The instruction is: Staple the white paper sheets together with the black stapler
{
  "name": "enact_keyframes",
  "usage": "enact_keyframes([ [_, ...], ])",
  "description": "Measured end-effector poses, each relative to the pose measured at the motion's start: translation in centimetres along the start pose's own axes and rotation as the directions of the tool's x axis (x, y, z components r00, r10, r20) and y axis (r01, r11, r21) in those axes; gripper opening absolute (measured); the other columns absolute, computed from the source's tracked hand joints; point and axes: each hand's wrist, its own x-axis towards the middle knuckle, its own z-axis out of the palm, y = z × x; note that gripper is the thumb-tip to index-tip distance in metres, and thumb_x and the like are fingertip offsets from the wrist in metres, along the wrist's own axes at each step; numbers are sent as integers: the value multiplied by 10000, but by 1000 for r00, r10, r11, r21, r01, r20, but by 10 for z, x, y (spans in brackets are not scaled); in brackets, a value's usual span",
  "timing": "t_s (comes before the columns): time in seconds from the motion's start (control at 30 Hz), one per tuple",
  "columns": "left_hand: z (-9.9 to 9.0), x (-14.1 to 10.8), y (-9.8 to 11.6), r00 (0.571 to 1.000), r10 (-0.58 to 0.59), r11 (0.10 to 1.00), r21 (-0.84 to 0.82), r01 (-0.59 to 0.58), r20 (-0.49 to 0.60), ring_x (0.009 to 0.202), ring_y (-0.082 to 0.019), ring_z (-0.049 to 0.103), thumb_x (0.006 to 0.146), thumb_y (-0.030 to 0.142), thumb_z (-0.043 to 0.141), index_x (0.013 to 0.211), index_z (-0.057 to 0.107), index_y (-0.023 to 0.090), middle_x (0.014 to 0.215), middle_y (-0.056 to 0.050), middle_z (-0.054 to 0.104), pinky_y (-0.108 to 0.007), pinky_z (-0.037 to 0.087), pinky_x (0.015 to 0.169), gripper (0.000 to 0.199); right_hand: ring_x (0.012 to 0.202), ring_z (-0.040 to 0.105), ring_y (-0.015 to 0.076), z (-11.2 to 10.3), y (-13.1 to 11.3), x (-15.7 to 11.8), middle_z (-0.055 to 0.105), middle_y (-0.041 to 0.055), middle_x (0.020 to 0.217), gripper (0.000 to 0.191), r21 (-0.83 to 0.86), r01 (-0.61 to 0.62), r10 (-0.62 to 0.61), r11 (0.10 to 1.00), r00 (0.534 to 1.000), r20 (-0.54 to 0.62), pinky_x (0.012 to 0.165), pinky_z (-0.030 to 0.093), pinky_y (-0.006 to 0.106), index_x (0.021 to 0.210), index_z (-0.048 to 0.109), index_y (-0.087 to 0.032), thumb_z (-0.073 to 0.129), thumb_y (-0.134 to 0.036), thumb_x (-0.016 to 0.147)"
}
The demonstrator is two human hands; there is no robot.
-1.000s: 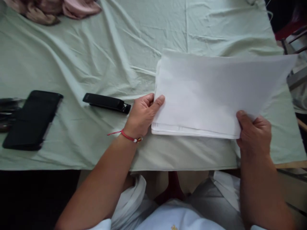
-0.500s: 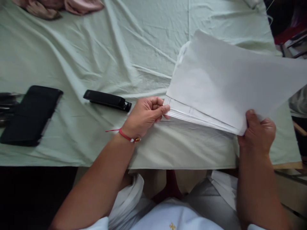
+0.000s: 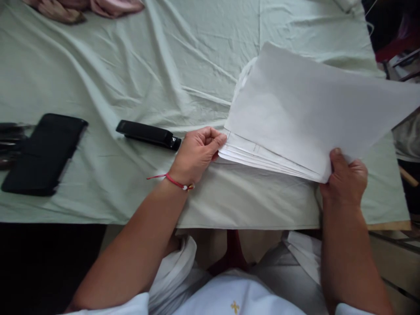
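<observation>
A stack of white paper sheets [image 3: 305, 105] is held above the cloth, its near edges fanned slightly apart. My right hand [image 3: 346, 179] grips the near right corner, thumb on top and the other fingers beneath. At the near left corner, my left hand [image 3: 200, 151] pinches the edge of the sheets between thumb and curled fingers. Faint pencil-like lines show on a sheet under the top one. Just left of my left hand a black stapler [image 3: 147, 133] lies on the cloth, its end close to my knuckles.
A pale green cloth [image 3: 131, 183] with wrinkles covers the table. To the left lie a black phone-like case [image 3: 44, 153] and dark items [image 3: 11, 144] that I cannot make out. Pink fabric [image 3: 114, 6] is bunched at the far left. The table's front edge runs close to my lap.
Both hands have shifted slightly left with the papers. The sheets' near left edges have spread a little further apart. The stapler still lies in place.
</observation>
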Motion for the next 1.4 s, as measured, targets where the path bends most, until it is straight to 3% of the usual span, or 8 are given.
enact_keyframes([
  [0.17, 1, 1, 0, 1000, -8, 1000, 7, 8, -9, 488, -64, 441, 800, 315, 842, 674, 601, 178, 562, 51, 523, -178, 354, 444, 304, 832, 707, 89, 2, -2, -2, 742, -26, 845, 253, -16, -2, 2, 1000, 1000, -4, 846, 610, 210, 871, 755, -171, 859, -323, 698],
  [0.73, -1, 0, 2, 988, -21, 996, -84, 34, 151, 524, -69, 502, 707, 218, 835, 792, 634, 173, 617, 53, 581, -194, 451, 519, 223, 735, 672, 82, -9, -2, 5, 743, -17, 846, 326, 14, -56, 57, 998, 998, -27, 721, 609, 198, 866, 735, -149, 916, -310, 648],
  [0.97, -2, 1, 1, 989, -8, 996, -88, 22, 150, 528, -77, 510, 673, 151, 724, 754, 665, 165, 615, 30, 621, -200, 420, 523, 102, 826, 707, 103, -9, -2, 5, 751, 21, 911, 318, 33, -24, 24, 999, 1000, 4, 850, 616, 223, 897, 752, -133, 886, -300, 661],
  [1.2, -1, 2, -1, 991, 5, 996, -85, 6, 134, 551, -91, 505, 655, 118, 645, 744, 674, 180, 614, 18, 622, -216, 388, 535, 112, 762, 697, 104, -12, -2, 6, 761, 29, 905, 385, 53, -68, 70, 996, 997, -29, 775, 627, 227, 905, 764, -127, 939, -302, 610],
  [1.3, -2, 2, 1, 994, -8, 974, -225, 31, 105, 635, -125, 583, 705, 201, 569, 723, 667, 194, 692, -25, 678, -230, 447, 579, 100, 782, 709, 104, -11, -1, 3, 786, 24, 921, 384, 53, -65, 64, 996, 998, 13, 772, 625, 221, 895, 791, -153, 962, -334, 603],
  [1.4, -3, 2, 4, 986, -48, 940, -325, 99, 161, 757, -189, 680, 858, 423, 554, 750, 678, 206, 718, -56, 690, -276, 526, 641, 273, 796, 718, 98, -8, 0, -1, 794, 8, 913, 328, 76, -24, 21, 997, 999, 40, 795, 622, 217, 867, 804, -178, 958, -342, 629],
])
